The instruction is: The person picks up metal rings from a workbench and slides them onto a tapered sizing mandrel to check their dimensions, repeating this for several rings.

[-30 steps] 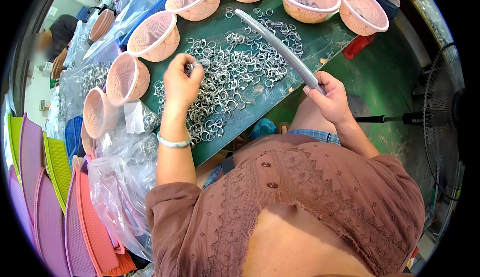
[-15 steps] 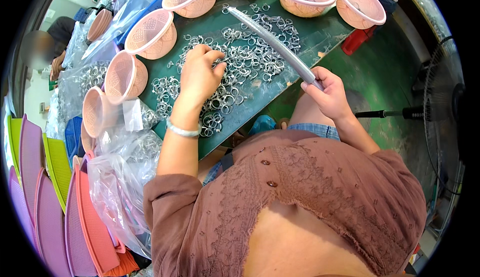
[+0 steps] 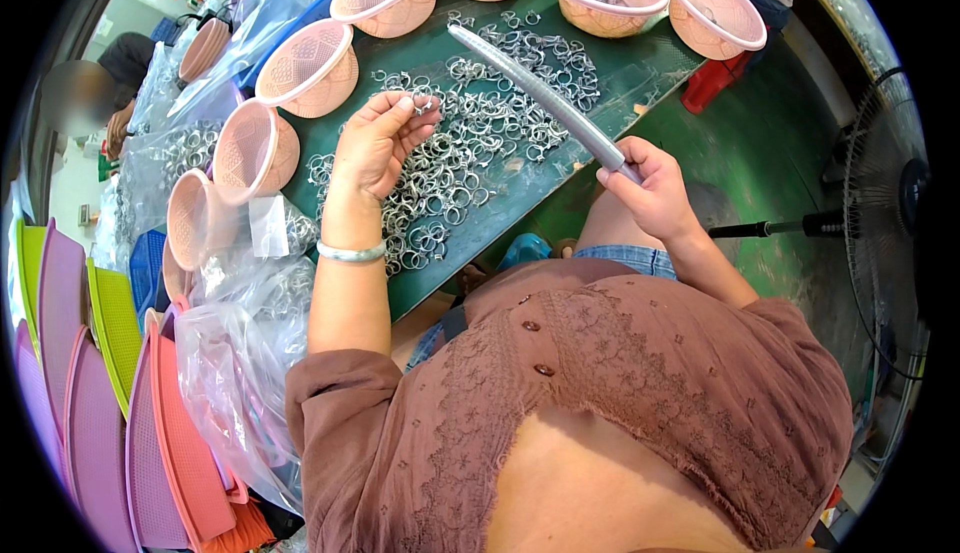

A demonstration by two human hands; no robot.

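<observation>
Between the thumb and fingers of my left hand (image 3: 375,143) is a small silver ring (image 3: 425,106), lifted just over the table. A pale bangle (image 3: 350,252) circles that wrist. My right hand (image 3: 650,188) grips the handle end of a long tapered grey ring mandrel (image 3: 540,91), whose thin tip slants up and left across the tabletop. No ring can be made out on the mandrel. Below both lies a wide spread of loose silver rings (image 3: 465,153) on the green table (image 3: 470,253), partly hidden by my left hand.
Pink plastic baskets (image 3: 307,68) curve along the table's far and left edges; some hold a few rings. Clear bags (image 3: 240,343) and colourful baskets (image 3: 100,433) crowd the left. A black fan (image 3: 885,213) and a red stool (image 3: 715,88) stand right. A co-worker (image 3: 125,63) sits far left.
My left hand has risen from the pile and turned palm inward, with a ring now visible in its fingers. The mandrel's tip has dipped slightly while my right hand keeps its hold.
</observation>
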